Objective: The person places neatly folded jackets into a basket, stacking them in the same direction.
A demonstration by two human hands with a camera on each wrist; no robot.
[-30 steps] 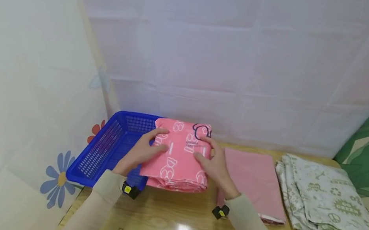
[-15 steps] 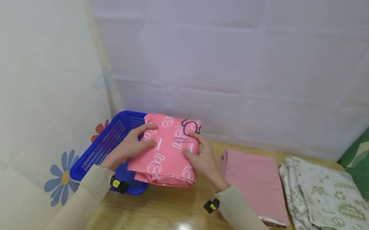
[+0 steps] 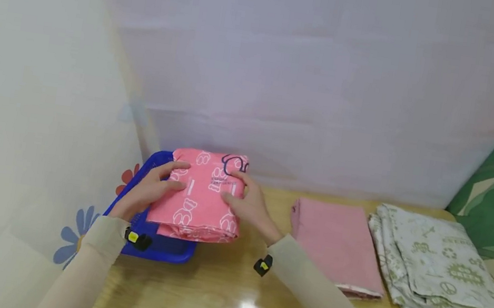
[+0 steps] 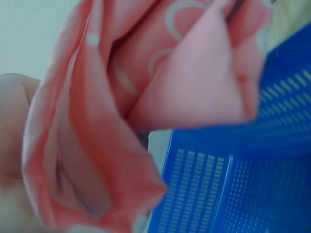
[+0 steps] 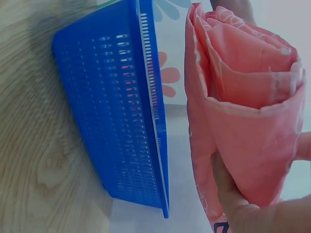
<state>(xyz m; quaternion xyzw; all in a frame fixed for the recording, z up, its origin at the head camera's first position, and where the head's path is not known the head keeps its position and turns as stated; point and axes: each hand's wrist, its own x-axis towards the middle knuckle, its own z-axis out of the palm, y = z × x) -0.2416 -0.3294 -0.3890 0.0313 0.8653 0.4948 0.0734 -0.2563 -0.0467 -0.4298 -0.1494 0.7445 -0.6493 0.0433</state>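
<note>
A folded pink cloth (image 3: 202, 208) with white cartoon outlines is held level by both hands in the head view. My left hand (image 3: 152, 189) grips its left side, thumb on top, and my right hand (image 3: 249, 205) grips the right side the same way. The fingers beneath are mostly hidden in the head view. Under the cloth stands a blue plastic basket (image 3: 165, 254), partly covered from above. From the right wrist, the cloth (image 5: 243, 121) is seen held apart from the basket (image 5: 112, 126), above its rim. Loose folded layers of the cloth (image 4: 189, 82) show in the left wrist view.
A plain pink folded cloth (image 3: 334, 241) lies on the wooden table (image 3: 206, 297) to the right. Beyond it lies a folded white cloth with green prints (image 3: 445, 269). A white sheet wall (image 3: 259, 70) rises behind, and another wall (image 3: 32, 116) borders the left.
Both hands have carried the printed pink cloth leftward, further over the blue basket. The two cloths on the right stay on the table.
</note>
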